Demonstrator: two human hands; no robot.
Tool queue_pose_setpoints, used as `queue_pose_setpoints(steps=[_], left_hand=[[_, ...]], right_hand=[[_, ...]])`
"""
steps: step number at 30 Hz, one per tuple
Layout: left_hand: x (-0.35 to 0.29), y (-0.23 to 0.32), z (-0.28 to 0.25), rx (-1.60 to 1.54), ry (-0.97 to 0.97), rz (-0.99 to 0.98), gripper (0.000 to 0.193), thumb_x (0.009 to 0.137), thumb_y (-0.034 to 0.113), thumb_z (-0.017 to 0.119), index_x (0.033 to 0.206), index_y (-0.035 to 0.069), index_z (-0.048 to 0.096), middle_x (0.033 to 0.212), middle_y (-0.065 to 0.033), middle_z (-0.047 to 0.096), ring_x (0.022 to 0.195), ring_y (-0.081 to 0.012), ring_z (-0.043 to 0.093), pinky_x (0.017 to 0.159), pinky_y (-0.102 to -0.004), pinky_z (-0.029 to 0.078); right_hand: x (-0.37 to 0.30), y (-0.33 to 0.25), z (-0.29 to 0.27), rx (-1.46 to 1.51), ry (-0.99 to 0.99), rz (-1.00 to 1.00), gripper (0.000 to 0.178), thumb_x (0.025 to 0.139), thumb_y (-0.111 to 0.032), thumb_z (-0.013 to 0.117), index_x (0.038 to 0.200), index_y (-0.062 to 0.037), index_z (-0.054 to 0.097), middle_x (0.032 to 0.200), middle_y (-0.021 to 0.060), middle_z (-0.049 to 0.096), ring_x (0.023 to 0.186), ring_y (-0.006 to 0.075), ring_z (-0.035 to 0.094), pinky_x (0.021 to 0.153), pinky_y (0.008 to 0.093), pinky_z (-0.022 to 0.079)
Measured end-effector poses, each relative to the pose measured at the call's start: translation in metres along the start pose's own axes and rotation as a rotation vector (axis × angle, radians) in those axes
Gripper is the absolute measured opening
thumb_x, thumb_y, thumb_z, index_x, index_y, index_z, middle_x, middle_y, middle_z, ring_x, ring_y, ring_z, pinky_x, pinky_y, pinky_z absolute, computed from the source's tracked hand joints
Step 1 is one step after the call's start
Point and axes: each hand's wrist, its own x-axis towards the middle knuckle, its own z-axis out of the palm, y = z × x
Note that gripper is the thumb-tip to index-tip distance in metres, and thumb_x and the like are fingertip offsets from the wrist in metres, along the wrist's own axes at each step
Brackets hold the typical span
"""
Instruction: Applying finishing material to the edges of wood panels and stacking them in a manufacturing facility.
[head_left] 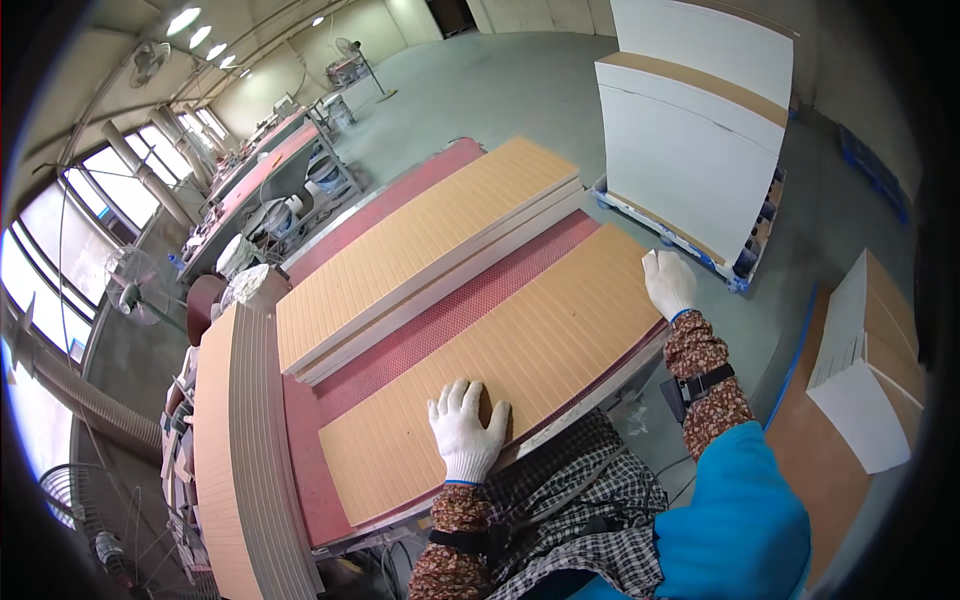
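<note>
A long tan board [550,340] with evenly spaced crosswise lines lies flat along the near side of a red-topped table [300,430]. My left hand [465,430], in a white knit glove, rests on the board near its front edge, fingers spread. At the board's right end is my right hand [672,285], gloved the same way, its fingers drawn together by the corner. Whatever those fingers may hold is too small to make out. Behind the board, across a strip of red dotted mat [460,305], lies a short stack of similar boards [430,255].
More boards are stacked at the table's left [215,440]. White panels [690,150] stand on a wheeled base at the far right. White-and-tan pieces [865,370] lie to my right. A standing fan [135,285] and a cluttered workbench [250,180] are at the left.
</note>
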Motion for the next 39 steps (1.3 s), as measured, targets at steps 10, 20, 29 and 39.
queue_pose_setpoints(steps=[10,20,29,39], left_hand=[[0.004,-0.004,-0.004,-0.044,-0.006,-0.035,0.05,0.088,0.034,0.08,0.126,0.004,0.07,0.138,-0.0183,0.065,0.138,-0.0385,0.054,0.123,-0.058,0.032],[0.009,-0.017,-0.006,-0.011,-0.018,-0.02,0.053,0.089,0.034,0.079,0.129,0.003,0.067,0.139,-0.0207,0.064,0.139,-0.0399,0.053,0.123,-0.0571,0.032],[0.021,0.034,-0.008,-0.04,-0.208,0.079,0.065,0.089,0.046,0.077,0.137,0.005,0.062,0.147,-0.0198,0.056,0.143,-0.0405,0.046,0.122,-0.0618,0.029],[0.037,0.062,0.02,-0.081,-0.22,0.185,0.07,0.089,0.05,0.074,0.14,0.005,0.06,0.147,-0.0199,0.054,0.144,-0.0394,0.046,0.125,-0.061,0.026]], right_hand=[[-0.01,0.002,0.013,0.057,0.105,-0.072,0.046,0.107,-0.04,0.046,0.094,-0.0036,0.07,0.107,0.0215,0.073,0.101,0.0455,0.068,0.092,0.0583,0.051],[-0.022,-0.006,0.016,0.036,0.248,-0.154,0.045,0.107,-0.041,0.051,0.087,-0.0029,0.066,0.098,0.0195,0.071,0.096,0.0434,0.066,0.088,0.0557,0.051],[-0.109,-0.038,-0.051,0.085,-0.175,-0.206,0.047,0.111,-0.042,0.047,0.092,-0.0027,0.066,0.083,0.0242,0.071,0.084,0.0446,0.07,0.076,0.0564,0.054],[-0.164,-0.037,-0.053,-0.091,-0.259,-0.439,0.035,0.11,-0.037,0.049,0.099,-0.007,0.063,0.074,0.0176,0.071,0.069,0.0408,0.072,0.061,0.0536,0.056]])
